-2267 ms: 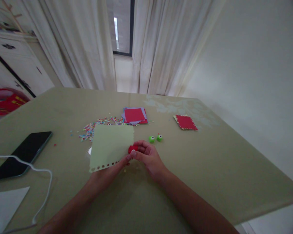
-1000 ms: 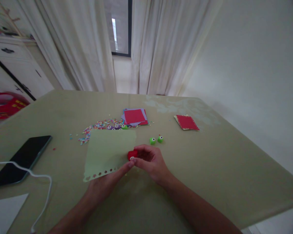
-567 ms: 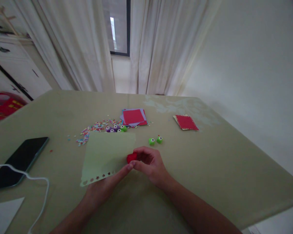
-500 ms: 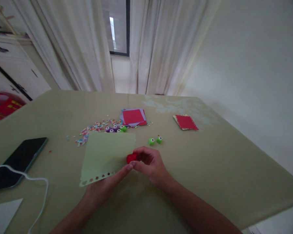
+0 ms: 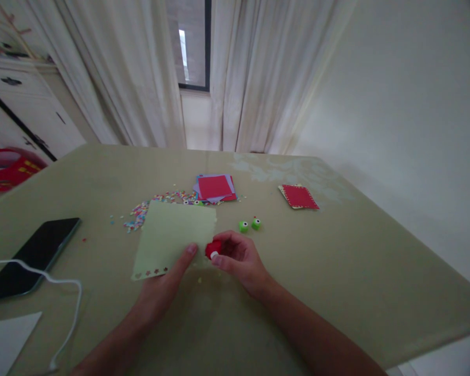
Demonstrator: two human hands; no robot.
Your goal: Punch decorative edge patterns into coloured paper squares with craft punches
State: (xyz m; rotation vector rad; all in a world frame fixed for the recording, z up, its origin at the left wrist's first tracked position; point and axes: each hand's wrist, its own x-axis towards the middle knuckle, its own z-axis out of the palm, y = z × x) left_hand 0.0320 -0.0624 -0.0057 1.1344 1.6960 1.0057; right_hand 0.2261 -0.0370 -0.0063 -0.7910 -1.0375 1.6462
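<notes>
My left hand (image 5: 165,283) pinches the near right corner of a pale green paper sheet (image 5: 172,235) and holds it just above the table. A row of small punched shapes runs along the sheet's near edge. My right hand (image 5: 238,258) is closed round a small red paper punch (image 5: 212,249), which sits at the sheet's right edge. Two small green punches (image 5: 248,225) stand on the table just beyond my right hand.
A stack of red and purple paper squares (image 5: 214,187) lies mid-table beside scattered coloured confetti (image 5: 149,207). A red square (image 5: 298,197) lies to the right. A black phone (image 5: 31,256) with a white cable (image 5: 68,308) lies at left, and white paper (image 5: 6,339) at the near left corner.
The green sheet has shifted along the red punch, and my left thumb has moved up onto the sheet. The camera view has swayed a little. The right hand stays on the punch.
</notes>
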